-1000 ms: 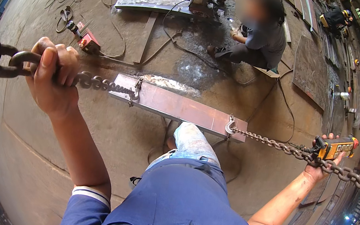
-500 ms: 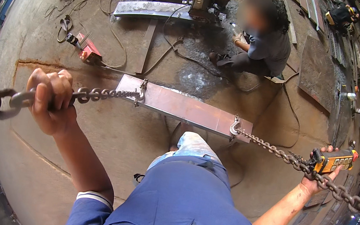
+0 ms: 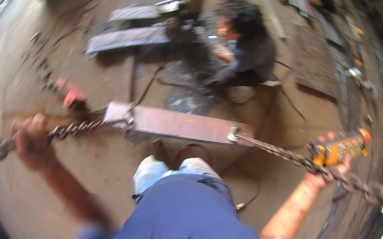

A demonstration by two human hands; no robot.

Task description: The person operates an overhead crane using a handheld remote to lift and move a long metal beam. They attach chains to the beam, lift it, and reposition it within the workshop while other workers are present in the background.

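Left hand: our left hand (image 3: 33,142) is wrapped shut around the left chain (image 3: 77,129).
Right hand: our right hand (image 3: 329,166) grips a yellow pendant controller (image 3: 339,148), fingers closed on it.
Right chain: the right chain (image 3: 295,158) passes just beside that hand.
Plate: both chains hook the ends of a flat steel plate (image 3: 176,123), in front of our knees.
Beyond: a seated person (image 3: 244,53) works at more steel pieces (image 3: 130,34) on the floor (image 3: 26,58).

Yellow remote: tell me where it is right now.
In the head view the yellow remote is at the right, held in the right hand just above the right-hand chain that runs to the steel plate.
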